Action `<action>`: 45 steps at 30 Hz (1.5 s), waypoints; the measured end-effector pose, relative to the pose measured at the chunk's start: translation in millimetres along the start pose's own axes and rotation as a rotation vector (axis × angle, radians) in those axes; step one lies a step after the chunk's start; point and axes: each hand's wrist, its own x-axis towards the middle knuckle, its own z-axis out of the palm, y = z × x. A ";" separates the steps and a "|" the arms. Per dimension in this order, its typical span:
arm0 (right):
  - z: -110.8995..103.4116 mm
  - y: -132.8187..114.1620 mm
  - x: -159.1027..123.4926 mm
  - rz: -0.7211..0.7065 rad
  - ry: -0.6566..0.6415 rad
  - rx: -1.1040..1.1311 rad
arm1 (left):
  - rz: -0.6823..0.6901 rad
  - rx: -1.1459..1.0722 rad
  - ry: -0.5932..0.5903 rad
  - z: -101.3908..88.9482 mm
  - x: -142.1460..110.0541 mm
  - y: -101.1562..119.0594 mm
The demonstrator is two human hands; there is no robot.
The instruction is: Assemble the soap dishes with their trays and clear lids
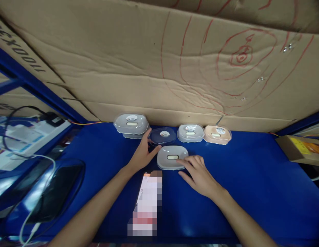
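Note:
A grey oval tray (172, 156) with a small slot in its middle lies on the blue table (252, 178). My right hand (199, 176) rests on the tray's near right edge, fingers spread and open. My left hand (144, 152) reaches past the tray's left side and touches the clear lid (163, 135) lying just behind it, thumb near the tray, fingers extended. Nothing is lifted.
Along the cardboard wall (159, 68) stand a stack of lidded grey boxes (131, 124), one grey lidded box (190, 132) and a peach one (217, 134). A blurred card (147, 202) lies between my forearms. Dark screens and cables (46, 192) crowd the left; a cardboard box (300, 147) sits right.

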 end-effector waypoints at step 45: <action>8.8 -10.6 -16.7 0.439 0.115 0.962 | 0.080 -0.417 -0.429 -17.0 -29.3 51.5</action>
